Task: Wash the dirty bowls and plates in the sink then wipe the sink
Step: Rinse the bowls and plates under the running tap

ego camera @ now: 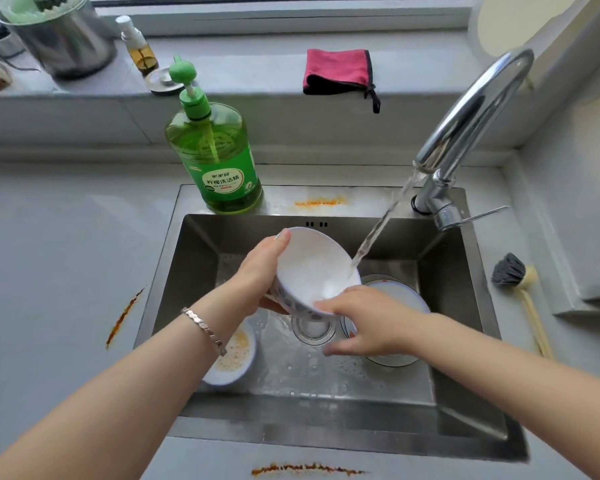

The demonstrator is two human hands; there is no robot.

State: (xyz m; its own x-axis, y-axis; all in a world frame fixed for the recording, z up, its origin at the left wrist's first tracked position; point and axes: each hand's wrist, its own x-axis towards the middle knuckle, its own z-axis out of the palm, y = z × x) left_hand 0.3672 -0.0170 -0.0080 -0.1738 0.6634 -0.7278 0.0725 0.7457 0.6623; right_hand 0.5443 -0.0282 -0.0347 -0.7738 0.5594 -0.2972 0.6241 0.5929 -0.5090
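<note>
While water ran from the chrome faucet in a slanting stream, the head view showed a white bowl held tilted above the steel sink, its inside catching the flow at the right edge. The left hand (a metal bracelet on its wrist) gripped the bowl's outer wall, thumb over the far rim. The right hand met the near rim with its fingertips; whether it grasped or merely touched could not be told. On the sink floor lay a dirty bowl with orange residue under the left forearm and a plate beneath the right hand. A green soap bottle stood on the sink's back ledge, a pink cloth on the sill, and a brush on the counter at right.
</note>
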